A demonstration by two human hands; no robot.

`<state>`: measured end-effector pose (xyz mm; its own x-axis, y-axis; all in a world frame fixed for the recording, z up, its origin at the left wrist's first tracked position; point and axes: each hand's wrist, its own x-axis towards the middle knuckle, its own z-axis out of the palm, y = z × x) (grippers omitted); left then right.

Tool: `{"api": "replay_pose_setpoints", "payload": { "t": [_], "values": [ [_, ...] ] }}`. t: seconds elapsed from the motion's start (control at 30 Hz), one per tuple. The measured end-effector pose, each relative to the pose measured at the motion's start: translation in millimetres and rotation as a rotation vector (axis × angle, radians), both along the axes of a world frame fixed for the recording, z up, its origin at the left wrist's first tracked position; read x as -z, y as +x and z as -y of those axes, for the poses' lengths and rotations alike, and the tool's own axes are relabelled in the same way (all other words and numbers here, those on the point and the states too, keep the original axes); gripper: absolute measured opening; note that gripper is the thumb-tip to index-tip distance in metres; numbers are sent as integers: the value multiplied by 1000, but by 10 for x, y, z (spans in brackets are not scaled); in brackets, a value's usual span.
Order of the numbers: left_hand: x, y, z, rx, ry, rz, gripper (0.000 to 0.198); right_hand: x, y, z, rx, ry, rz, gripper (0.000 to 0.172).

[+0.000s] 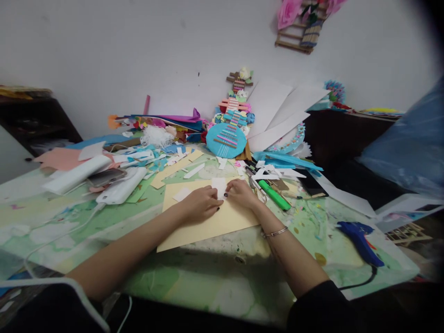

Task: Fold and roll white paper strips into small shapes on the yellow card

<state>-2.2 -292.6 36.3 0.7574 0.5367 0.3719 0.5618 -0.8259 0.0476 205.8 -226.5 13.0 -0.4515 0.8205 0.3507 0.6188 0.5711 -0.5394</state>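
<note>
A cream sheet of card (187, 233) lies on the table before me, reaching over its front edge. Above it, a small white piece of paper (218, 185) stands between my hands. My left hand (201, 203) has its fingers curled at the paper's lower left edge. At the right edge, my right hand (241, 194) pinches the same paper between thumb and fingers. The fingertips nearly meet, and they cover the paper's lower part. Another white paper scrap (181, 194) lies on the card beside my left hand.
A blue hot glue gun (362, 243) lies at the right, with its cord running off the front. A green cutter (275, 194) rests beside pens and scraps. White power banks (121, 186) trail a cable at the left. Behind stands a blue paper lute (227, 138).
</note>
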Motion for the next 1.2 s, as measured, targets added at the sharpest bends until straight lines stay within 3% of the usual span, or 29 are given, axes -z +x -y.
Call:
{"api": "replay_pose_setpoints", "payload": {
  "t": [0.13,0.4,0.53,0.83,1.2],
  "values": [
    [98,-35,-102,-22,-108,173,22,-19,-28,41,48,-21,46,17],
    [209,-10,-269,-79,-194,407,18,0,-60,57,-16,-5,21,8],
    [225,16,-306,-181,-194,418,15,0,-76,60,-35,1,29,9],
    [251,10,-414,-202,-381,420,5,-26,-91,77,-51,16,52,11],
    [251,30,-424,-221,-406,429,5,-32,-107,66,-84,33,25,11]
  ]
}}
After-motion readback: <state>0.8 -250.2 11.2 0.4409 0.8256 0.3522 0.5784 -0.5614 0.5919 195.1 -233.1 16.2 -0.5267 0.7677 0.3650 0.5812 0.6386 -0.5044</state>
